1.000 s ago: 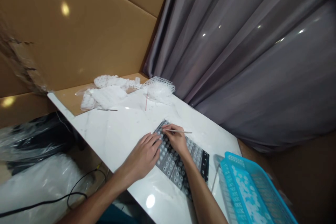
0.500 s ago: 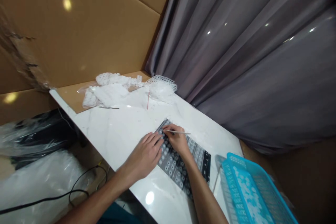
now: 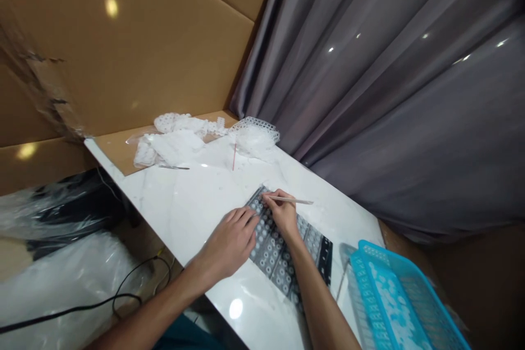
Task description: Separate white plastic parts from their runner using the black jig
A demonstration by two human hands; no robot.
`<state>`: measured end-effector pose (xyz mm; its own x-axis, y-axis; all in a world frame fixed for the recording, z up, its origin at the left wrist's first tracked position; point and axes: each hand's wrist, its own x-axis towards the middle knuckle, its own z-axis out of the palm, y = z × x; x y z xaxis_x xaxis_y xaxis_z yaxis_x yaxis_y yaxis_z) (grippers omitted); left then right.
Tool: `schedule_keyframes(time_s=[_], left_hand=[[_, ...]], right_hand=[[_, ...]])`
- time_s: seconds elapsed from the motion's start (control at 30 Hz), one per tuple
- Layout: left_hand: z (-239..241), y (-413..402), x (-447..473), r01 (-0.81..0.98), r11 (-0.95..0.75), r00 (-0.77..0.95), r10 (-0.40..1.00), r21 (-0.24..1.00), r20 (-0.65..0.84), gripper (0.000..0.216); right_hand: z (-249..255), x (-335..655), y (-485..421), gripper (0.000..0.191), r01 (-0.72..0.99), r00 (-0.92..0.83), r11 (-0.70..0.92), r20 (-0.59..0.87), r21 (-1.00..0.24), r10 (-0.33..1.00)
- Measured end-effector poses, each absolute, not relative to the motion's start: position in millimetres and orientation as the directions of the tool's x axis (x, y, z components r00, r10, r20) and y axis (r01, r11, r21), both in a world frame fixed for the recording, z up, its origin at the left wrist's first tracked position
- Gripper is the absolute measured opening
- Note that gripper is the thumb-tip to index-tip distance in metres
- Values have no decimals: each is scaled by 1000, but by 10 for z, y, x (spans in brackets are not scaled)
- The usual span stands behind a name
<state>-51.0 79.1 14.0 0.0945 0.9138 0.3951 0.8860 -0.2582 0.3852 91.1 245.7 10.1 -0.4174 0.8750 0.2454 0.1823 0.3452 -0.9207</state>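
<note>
A dark flat panel (image 3: 269, 250) with rows of small pale round pieces lies on the white table. My right hand (image 3: 283, 212) pinches a thin, pale, stick-like tool (image 3: 301, 201) above the panel's far left part. The tool's rear end points right; its tip is hidden at my fingers. My left hand (image 3: 234, 236) lies with fingers outstretched along the panel's left edge, the fingertips touching it. Both forearms reach in from below, and the right one covers part of the panel.
A blue basket (image 3: 404, 254) with white bits stands at the right. White lacy material (image 3: 176, 146), a metal tool (image 3: 174, 168) and a red stick (image 3: 234, 156) lie at the back. A grey curtain (image 3: 369, 109) borders the table's right side. Plastic bags (image 3: 82, 284) and cables are below left.
My right hand has moved slightly up and right, and the tool's rear end sticks out farther right. My left hand stays at the panel's edge. The whole view has shifted slightly.
</note>
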Motion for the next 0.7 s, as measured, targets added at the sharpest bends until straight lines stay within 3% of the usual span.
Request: schedule_keyframes(time_s=[0.2, 0.7], left_hand=[[114, 767, -526, 890, -268, 102, 905, 369, 412, 40], [139, 756, -521, 891, -269, 108, 908, 367, 404, 36]], right_hand=[[190, 975, 2403, 15, 141, -666, 387, 202, -911, 718], [214, 1014, 2404, 12, 167, -713, 521, 263, -837, 650]])
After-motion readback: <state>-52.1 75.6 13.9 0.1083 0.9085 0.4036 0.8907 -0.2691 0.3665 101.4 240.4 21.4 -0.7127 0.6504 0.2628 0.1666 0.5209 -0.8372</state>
